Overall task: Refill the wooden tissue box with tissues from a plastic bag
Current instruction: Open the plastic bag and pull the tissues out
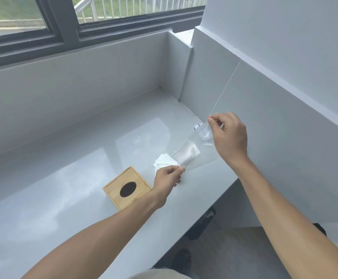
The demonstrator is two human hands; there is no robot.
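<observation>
Far left and top: dark-framed window (63, 27) above a grey tiled wall (73, 81). Glossy grey counter (53, 158) runs under it.

Wooden tissue box (127, 188) sits flat on the counter, left of centre, lid on, dark oval slot facing up. Can't tell what's inside through the slot.

Just right of the box: left hand (167, 179), low over the counter, fingers pinched together on the lower end of a clear plastic bag (196, 152). Hand is near the box's right corner, can't tell if it touches.

A small pile of white tissues (163, 161) lies on the counter just behind the left hand, beside the lower end of the bag. Whether it's fully outside the bag is unclear. More white tissue is visible inside the bag, mid-length.

Bag is stretched on a diagonal, low-left to high-right, off the counter.

Right hand (229, 135) is higher and further right, thumb and fingers clamped on the bag's upper end, near the side wall (265, 97). Small dark-and-white object on the counter behind the bag, too hidden to identify.

Bottom right: counter edge, floor (234, 248) below.
</observation>
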